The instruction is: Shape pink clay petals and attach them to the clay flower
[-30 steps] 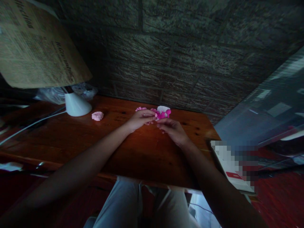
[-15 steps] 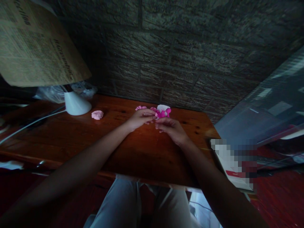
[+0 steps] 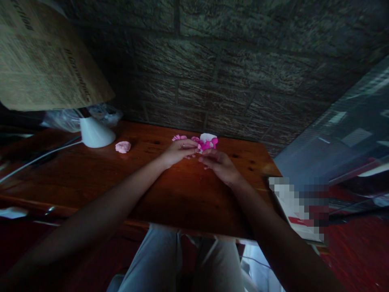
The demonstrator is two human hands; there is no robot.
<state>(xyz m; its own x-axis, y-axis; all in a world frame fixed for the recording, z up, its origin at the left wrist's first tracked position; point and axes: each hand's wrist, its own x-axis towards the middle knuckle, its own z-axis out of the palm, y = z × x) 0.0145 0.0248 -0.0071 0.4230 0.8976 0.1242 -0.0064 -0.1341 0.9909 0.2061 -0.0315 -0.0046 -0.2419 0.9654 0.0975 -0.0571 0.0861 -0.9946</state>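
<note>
My left hand, with a ring on one finger, is closed in a pinch at a small pale pink piece, whose kind I cannot tell. Close on its right, my right hand has thumb and fingers pressed together. What these fingertips hold, if anything, is too small to make out. Just behind both hands lie bright pink, rounded pieces in front of a white piece. A ruffled pink shape shows past my left knuckles, partly hidden. Farther left, a pale pink lump rests on the wooden table.
A lamp with a white base and a newsprint-patterned shade stands at the left, its white cord running leftward. Behind it lies a clear plastic bag. A dark brick wall borders the back. Something partly blurred out sits at the right edge.
The view has shifted very slightly. My right fingertips have moved a little, while my left hand keeps its pinch. The pink pieces and the lump stay where they were.
</note>
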